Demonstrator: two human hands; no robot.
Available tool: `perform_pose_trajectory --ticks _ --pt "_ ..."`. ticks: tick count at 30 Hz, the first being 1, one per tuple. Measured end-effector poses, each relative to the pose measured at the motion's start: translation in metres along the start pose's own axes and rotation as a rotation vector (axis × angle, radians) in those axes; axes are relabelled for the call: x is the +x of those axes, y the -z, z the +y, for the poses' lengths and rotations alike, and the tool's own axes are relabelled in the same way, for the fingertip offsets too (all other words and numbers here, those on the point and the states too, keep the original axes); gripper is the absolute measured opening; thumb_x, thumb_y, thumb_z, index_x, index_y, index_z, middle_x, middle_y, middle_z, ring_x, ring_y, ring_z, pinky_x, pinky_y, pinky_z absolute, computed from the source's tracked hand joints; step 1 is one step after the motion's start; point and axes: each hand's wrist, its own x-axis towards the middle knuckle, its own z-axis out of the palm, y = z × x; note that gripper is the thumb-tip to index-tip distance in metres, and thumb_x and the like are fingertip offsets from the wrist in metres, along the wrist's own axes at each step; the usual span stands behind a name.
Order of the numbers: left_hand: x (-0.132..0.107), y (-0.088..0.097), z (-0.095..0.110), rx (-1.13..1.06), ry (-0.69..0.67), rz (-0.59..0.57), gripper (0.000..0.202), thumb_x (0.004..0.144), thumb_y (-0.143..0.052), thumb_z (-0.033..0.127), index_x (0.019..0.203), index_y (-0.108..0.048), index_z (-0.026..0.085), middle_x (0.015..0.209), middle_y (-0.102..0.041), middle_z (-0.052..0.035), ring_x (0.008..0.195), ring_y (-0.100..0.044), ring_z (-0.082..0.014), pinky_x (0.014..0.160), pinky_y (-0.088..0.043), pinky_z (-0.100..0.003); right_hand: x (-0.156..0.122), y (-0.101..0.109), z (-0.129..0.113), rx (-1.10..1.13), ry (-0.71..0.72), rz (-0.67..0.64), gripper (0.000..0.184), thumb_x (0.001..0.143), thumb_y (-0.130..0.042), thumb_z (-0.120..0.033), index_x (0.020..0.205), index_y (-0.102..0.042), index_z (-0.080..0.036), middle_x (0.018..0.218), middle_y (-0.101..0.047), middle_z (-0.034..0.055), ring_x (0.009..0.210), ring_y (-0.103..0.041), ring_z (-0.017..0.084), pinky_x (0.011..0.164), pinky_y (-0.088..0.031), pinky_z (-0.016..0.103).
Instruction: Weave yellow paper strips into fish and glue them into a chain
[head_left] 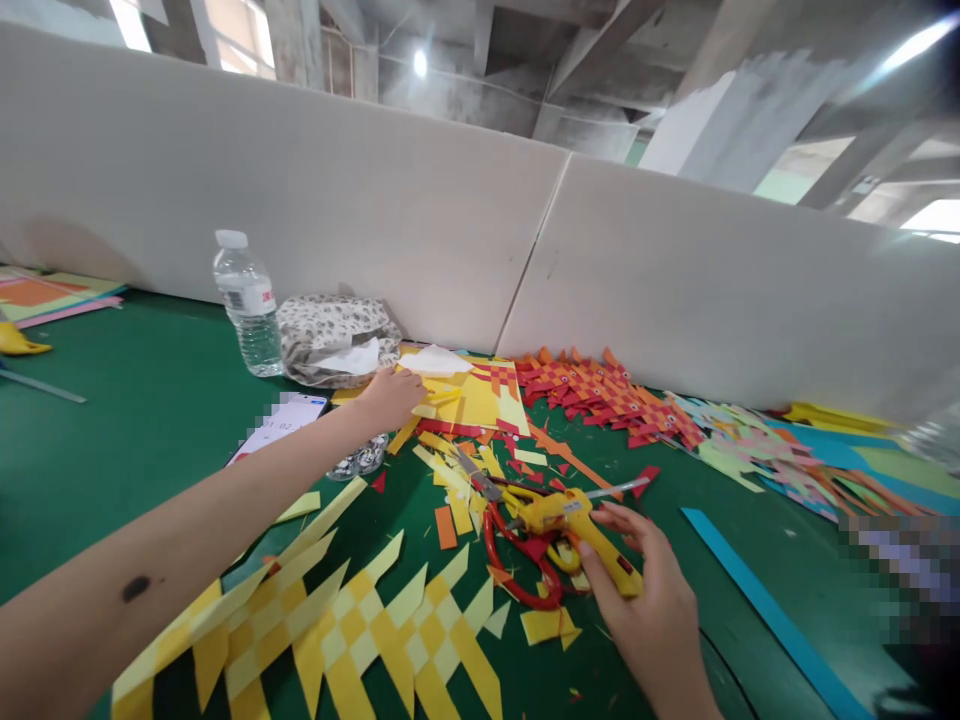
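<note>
Your right hand (pixel 645 600) had its grip clenched on the handle of the yellow glue gun (pixel 577 525), low over the green bench (pixel 150 400), approx. centre-right of view. The gun sat right over the red-handled scissors (pixel 517 565), touching or nearly so; couldn't tell which.

Your left hand (pixel 390 398) was stretched out across the bench to the yellow strips (pixel 439 400) on the yellow sheet (pixel 480 400) near the back partition (pixel 375 200). Fingertips were on the strips, but whether that grip had closed on one I cannot tell.

Under your left forearm lay a woven yellow mat (pixel 352 630), w/ loose paper offcuts (pixel 450 480) between it and the gun. Behind the left hand: a water bottle (pixel 247 300), upright, and a patterned pouch (pixel 337 335) just beside it. A phone (pixel 277 425) lay flat near your wrist. To the right, a row of red-orange woven pieces (pixel 600 390) ran along the partition, and a blue strip (pixel 765 600) lay right of your right hand.
</note>
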Motion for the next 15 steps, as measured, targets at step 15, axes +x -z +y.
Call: perform_pose_trajectory --ticks 15 --pt "0.050 0.036 0.037 -0.456 -0.207 -0.119 0.046 0.085 -0.044 0.043 0.123 -0.050 0.018 0.117 -0.061 -0.0048 0.095 -0.057 -0.0149 0.077 -0.042 -0.024 0.001 0.003 -0.004 -0.062 -0.129 0.049 0.040 0.074 -0.052 -0.054 0.103 -0.057 -0.026 0.102 -0.061 0.0072 0.091 -0.058 0.031 0.079 -0.044 0.049"
